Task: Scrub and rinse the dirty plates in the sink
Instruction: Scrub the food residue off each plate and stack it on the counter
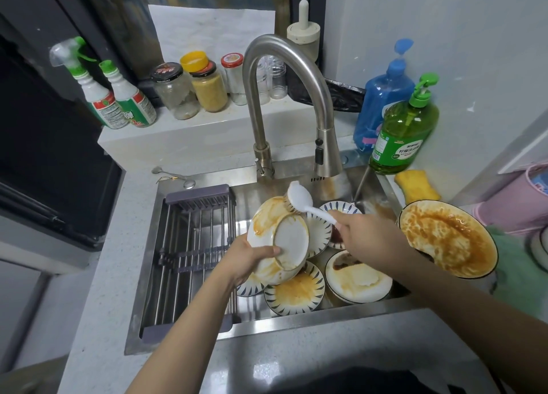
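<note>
The left hand (252, 255) is gripping a sauce-streaked plate (277, 239) by its lower rim, tilting it underside-up over the sink (207, 186), just below and left of the faucet (284, 103). The right hand (364, 233) is clenching the handle of a white brush (299, 199), its grip lying right of the plate. The brush's long axis is running up-left from that hand, bristles touching the plate's upper edge, so the next stroke probably sweeps down-left across the stained underside. More dirty plates (296, 293) are lying in the basin beneath. Right of the faucet, a green bottle (403, 132) is carrying a label too blurred to read.
</note>
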`<state>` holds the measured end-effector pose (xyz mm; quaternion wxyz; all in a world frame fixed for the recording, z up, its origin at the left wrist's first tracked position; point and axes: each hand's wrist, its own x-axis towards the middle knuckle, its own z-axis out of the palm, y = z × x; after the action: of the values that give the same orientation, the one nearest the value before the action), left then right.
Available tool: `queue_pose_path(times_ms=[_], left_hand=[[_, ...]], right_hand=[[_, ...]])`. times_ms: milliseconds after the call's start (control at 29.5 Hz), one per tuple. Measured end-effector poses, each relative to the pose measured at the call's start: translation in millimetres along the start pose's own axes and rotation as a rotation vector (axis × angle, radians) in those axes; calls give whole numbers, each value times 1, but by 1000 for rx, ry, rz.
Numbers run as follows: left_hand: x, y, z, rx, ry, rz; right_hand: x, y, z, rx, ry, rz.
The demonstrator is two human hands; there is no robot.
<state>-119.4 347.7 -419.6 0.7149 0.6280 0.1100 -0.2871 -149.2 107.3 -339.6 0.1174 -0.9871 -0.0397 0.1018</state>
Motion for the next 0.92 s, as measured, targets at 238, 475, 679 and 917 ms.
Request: queue_pose_path(times_ms=[238,475,679,917], left_hand=[[-3,7,9,289,62,62],[1,-3,16,310,-31,31],[2,-1,9,103,41,7],[0,7,4,-81,-16,-42]], right_hand=[[-22,-42,-15,-150,31,-281],[1,-29,-17,-308,101,-111],[-11,-17,-9,-284,86,-104],[-16,-13,-4,-69,45,-102]])
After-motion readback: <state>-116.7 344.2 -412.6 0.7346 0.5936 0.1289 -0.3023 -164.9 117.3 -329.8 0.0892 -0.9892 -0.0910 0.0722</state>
